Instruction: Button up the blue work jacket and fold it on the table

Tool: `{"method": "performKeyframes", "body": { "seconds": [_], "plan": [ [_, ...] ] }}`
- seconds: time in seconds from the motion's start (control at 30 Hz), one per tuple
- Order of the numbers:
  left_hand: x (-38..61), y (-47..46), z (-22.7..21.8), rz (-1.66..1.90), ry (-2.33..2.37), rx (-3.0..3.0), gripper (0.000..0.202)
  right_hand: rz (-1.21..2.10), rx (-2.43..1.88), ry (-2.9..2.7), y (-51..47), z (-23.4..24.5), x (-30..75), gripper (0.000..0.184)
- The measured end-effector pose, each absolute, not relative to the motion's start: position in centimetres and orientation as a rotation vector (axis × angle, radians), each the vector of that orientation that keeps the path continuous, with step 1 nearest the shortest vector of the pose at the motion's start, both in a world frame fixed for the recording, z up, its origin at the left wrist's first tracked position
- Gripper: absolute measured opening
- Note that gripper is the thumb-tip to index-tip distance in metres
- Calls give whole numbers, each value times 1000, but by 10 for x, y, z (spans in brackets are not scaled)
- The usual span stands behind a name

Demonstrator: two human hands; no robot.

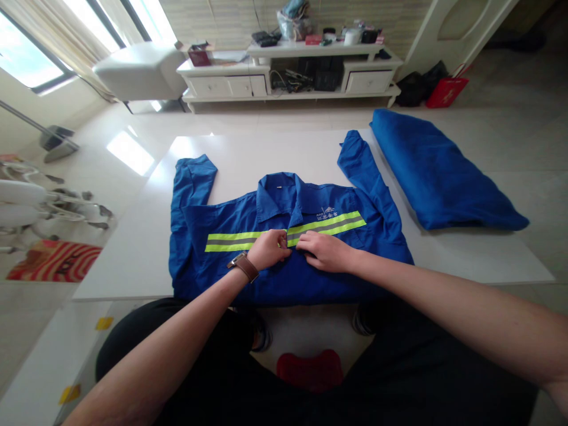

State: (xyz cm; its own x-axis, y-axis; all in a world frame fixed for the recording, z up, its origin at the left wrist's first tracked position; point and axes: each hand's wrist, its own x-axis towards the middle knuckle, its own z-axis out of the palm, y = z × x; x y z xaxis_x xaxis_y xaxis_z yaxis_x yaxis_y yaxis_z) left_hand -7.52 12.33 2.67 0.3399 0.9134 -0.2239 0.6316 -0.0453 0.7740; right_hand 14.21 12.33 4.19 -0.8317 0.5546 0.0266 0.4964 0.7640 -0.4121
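A blue work jacket (284,278) lies front side up on the white table, its collar (278,195) pointing away from me. Its sleeves stretch toward the far side. A yellow-green reflective strip (337,225) crosses the chest, with a small white print above it on the right. My left hand (268,248), with a brown-strapped watch (243,266) at the wrist, is closed with its fingertips pinching the front edge of the jacket. My right hand (326,251) is also closed, its curled fingers on the jacket just right of the front opening. Exactly what those fingertips grip is hidden.
A folded blue cloth bundle (444,171) lies on the table (133,248) at the right. Beneath the near edge is a red stool (309,370) between my legs. A white TV cabinet (222,86) stands along the far wall, and a grey ottoman (139,71) near the window.
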Motion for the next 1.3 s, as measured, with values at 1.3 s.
{"method": "performKeyframes", "body": {
  "seconds": [1.3],
  "plan": [
    [-75,126,22,586,1419,1931,28,321,-765,-3008,119,47,141,26]
  ]
}}
